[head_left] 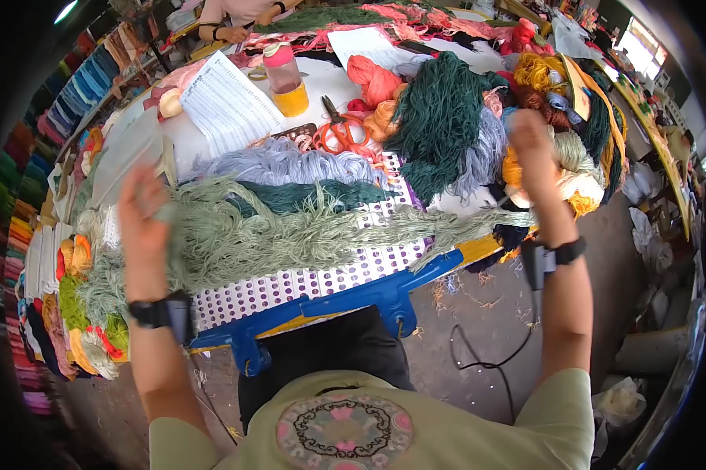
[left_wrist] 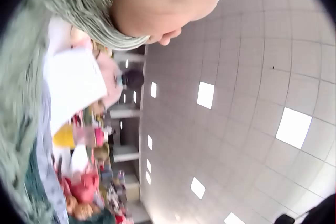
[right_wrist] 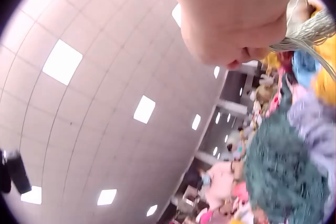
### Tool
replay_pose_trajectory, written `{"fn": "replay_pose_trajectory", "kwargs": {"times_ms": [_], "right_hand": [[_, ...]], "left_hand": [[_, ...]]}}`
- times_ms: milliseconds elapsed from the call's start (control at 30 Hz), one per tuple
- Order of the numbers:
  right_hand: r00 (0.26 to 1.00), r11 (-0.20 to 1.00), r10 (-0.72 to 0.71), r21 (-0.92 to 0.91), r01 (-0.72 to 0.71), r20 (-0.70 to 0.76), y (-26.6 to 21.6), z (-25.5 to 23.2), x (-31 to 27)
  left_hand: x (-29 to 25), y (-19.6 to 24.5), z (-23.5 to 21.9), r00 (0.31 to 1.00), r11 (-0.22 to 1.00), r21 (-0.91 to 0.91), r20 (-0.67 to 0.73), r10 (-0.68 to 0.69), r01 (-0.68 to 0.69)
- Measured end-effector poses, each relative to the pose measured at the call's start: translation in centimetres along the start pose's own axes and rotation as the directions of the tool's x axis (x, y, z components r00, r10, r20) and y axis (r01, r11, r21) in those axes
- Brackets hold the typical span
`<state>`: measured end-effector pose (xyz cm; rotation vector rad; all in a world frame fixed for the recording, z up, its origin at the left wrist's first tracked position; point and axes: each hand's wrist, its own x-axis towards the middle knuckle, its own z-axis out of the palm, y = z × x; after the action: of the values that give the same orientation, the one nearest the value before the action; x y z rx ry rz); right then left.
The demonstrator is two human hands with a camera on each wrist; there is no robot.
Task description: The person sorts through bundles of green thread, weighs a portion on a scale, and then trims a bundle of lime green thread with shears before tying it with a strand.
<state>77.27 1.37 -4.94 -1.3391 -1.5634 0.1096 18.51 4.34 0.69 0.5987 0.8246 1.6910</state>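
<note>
A long skein of pale green yarn [head_left: 267,235] stretches across the white perforated board [head_left: 243,301], bulky at the left and narrowing to the right. My left hand [head_left: 147,223] is raised at its left end; the left wrist view shows strands of the yarn [left_wrist: 86,11] looped round the curled left hand [left_wrist: 168,3]. My right hand [head_left: 535,157] is raised at the far right, blurred in the head view. In the right wrist view the right hand [right_wrist: 236,24] grips gathered strands of the yarn [right_wrist: 312,30]; its fingertips are partly hidden.
Behind the skein lie lavender yarn [head_left: 290,164], a dark green bundle [head_left: 439,121], orange-handled scissors [head_left: 341,133], a written sheet [head_left: 229,106] and a pink-and-yellow bottle [head_left: 285,82]. A blue clamp-like frame [head_left: 322,305] edges the board. Another person [head_left: 239,16] is across the table.
</note>
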Motion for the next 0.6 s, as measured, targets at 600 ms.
{"fn": "replay_pose_trajectory", "kwargs": {"times_ms": [600], "right_hand": [[0.867,0.938,0.179,-0.185,-0.293,-0.466,9.5,-23.1,3.2]], "left_hand": [[4.1,21.0,-25.5,0.891,0.926,0.225,-0.279,0.358,-0.302]]}}
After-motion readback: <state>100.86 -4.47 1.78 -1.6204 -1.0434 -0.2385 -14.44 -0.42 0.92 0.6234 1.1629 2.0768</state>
